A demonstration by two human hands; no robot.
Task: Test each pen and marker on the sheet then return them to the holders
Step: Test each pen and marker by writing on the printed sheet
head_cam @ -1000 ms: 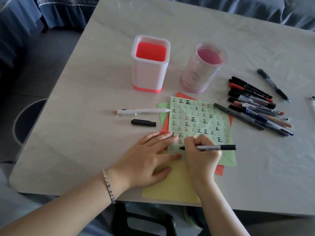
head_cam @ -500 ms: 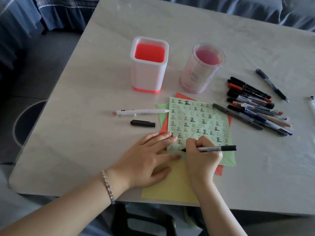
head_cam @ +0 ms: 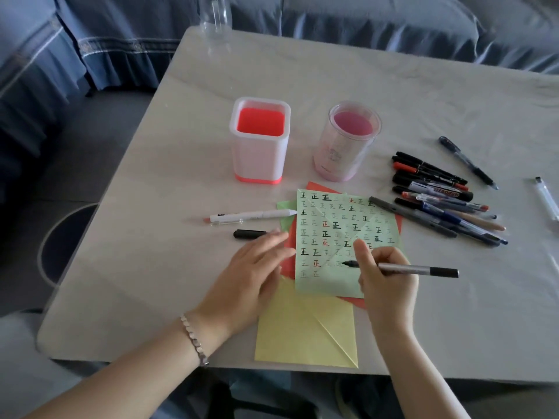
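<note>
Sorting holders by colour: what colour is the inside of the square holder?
Bright red inside the square holder, white walls; seen best in the head view.

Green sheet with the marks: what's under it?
Under the green sheet, a red sheet shows at its edges, another green one at the left, a yellow sheet nearest. Anything else beneath is covered.

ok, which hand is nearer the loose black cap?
Left. The left hand has its fingers just beside the cap, contact unclear. The right hand is farther right, over the green sheet, gripping a pen.
</note>
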